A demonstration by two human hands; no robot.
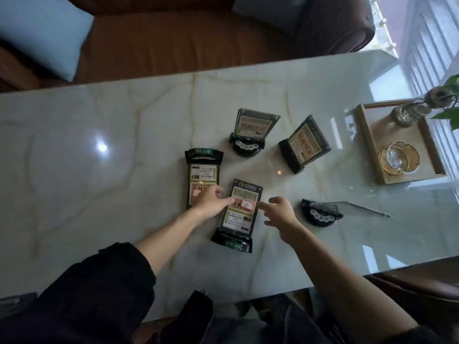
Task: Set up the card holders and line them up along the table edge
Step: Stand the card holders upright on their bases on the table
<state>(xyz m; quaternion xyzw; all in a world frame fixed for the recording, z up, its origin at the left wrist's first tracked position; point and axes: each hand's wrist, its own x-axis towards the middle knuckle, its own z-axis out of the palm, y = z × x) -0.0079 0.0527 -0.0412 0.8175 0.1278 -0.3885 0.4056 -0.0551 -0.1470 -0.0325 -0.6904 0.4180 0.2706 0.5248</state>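
Card holders, five in number, sit on the marble worktop (99, 194), which spans the whole view. Beyond its far edge stands a brown sofa (173, 38) with a blue cushion (42, 33) at the left. A wooden tray (367, 145) sits at the right end of the worktop, carrying a glass ashtray (398, 157) and a glass vase (407, 112) with green leaves.

Holder positions, all near the worktop's middle:
- Left flat holder (202, 170) lies face up, base pointing away from the person.
- Near flat holder (239, 214) lies face up just beside it, base toward the person.
- Far upright holder (253, 129) stands on its round black base.
- Right upright holder (304, 145) stands near it, turned at an angle.
- Tipped holder (323, 212) lies on its side at the right, clear panel pointing toward the tray.

Left hand (211, 199) reaches over the lower end of the left flat holder, its fingers extended toward the left edge of the near flat holder; grip apart, holding nothing. Contact of the fingertips with the near holder cannot be confirmed.

Right hand (280, 211) hovers just beside the right edge of the near flat holder, forefinger pointing at it, remaining fingers loosely curled; grip apart, holding nothing.

Both forearms are bare, with dark sleeves pushed up.
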